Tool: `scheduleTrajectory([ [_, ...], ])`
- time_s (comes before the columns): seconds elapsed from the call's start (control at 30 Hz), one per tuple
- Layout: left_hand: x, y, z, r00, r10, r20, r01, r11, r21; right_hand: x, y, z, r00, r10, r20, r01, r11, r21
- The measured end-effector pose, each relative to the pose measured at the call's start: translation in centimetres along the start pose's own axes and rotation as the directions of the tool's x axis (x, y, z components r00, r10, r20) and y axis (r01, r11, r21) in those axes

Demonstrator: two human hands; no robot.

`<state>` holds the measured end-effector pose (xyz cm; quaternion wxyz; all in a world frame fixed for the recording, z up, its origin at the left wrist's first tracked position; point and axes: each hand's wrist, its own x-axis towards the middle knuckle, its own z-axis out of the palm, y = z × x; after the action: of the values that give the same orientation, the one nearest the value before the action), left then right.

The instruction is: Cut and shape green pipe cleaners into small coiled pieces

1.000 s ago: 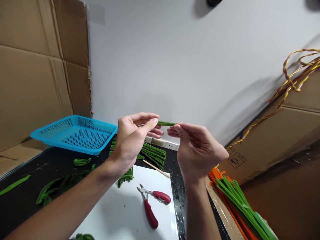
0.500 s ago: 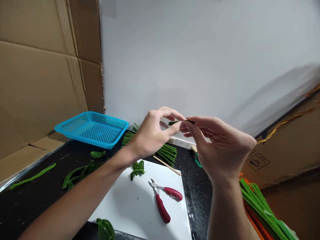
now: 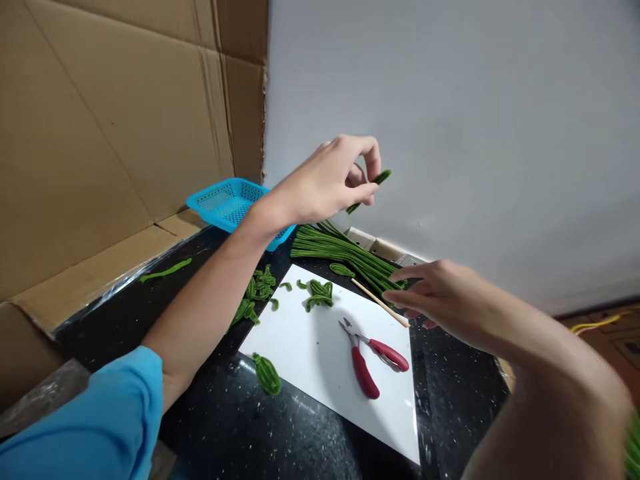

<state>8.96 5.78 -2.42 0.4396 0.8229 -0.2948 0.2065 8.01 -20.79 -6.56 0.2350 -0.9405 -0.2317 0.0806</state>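
Observation:
My left hand (image 3: 333,180) is raised in front of the white wall and pinches a short folded green pipe cleaner (image 3: 370,189) between thumb and fingers. My right hand (image 3: 440,300) hovers lower, fingers stretched out over the wooden stick (image 3: 381,303) and the end of the pile of straight green pipe cleaners (image 3: 340,252), holding nothing. Red-handled cutters (image 3: 369,359) lie on the white sheet (image 3: 320,360) below my right hand.
A blue mesh basket (image 3: 227,202) stands at the back beside a cardboard wall. Bent green pieces (image 3: 255,293) lie scattered on the black counter (image 3: 235,427) and on the sheet; one folded piece (image 3: 267,373) lies at the sheet's near corner.
My hands have parted: the left kept the green piece and rose, the right let go and dropped toward the stick. The camera swung left and down.

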Motion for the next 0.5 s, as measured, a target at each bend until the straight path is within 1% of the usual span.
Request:
scheduleTrajectory([
  [0.03, -0.2, -0.2, -0.4, 1.000, -0.021, 0.001, 0.021, 1.000, 0.020, 0.8, 0.1, 0.9, 0.993, 0.035, 0.108, -0.033, 0.999, -0.029],
  [0.07, -0.3, -0.3, -0.7, 0.999, -0.039, 0.001, 0.039, 0.998, 0.043, 1.5, 0.1, 1.9, 0.985, 0.053, 0.162, -0.048, 0.998, -0.038],
  [0.17, -0.6, -0.5, -1.4, 0.999, -0.038, 0.002, 0.038, 0.991, 0.131, 3.3, -0.2, 4.4, 0.955, 0.111, 0.275, -0.096, 0.993, -0.069],
  [0.27, -0.7, -0.4, -1.8, 1.000, -0.002, 0.001, 0.001, 0.981, 0.195, 4.0, -0.2, 5.4, 0.923, 0.111, 0.368, -0.093, 0.993, -0.066],
  [0.33, -0.8, -0.2, -2.1, 1.000, 0.007, 0.005, -0.008, 0.982, 0.186, 4.0, 0.1, 5.1, 0.926, 0.090, 0.366, -0.074, 0.996, -0.058],
  [0.43, -1.0, 0.2, -2.6, 1.000, 0.008, 0.030, -0.011, 0.996, 0.092, 3.5, 0.6, 3.8, 0.957, 0.059, 0.283, -0.044, 0.997, -0.057],
  [0.5, -1.1, 0.6, -2.9, 0.999, 0.002, 0.051, -0.003, 1.000, 0.028, 3.1, 0.6, 3.2, 0.969, 0.050, 0.242, -0.037, 0.998, -0.055],
])
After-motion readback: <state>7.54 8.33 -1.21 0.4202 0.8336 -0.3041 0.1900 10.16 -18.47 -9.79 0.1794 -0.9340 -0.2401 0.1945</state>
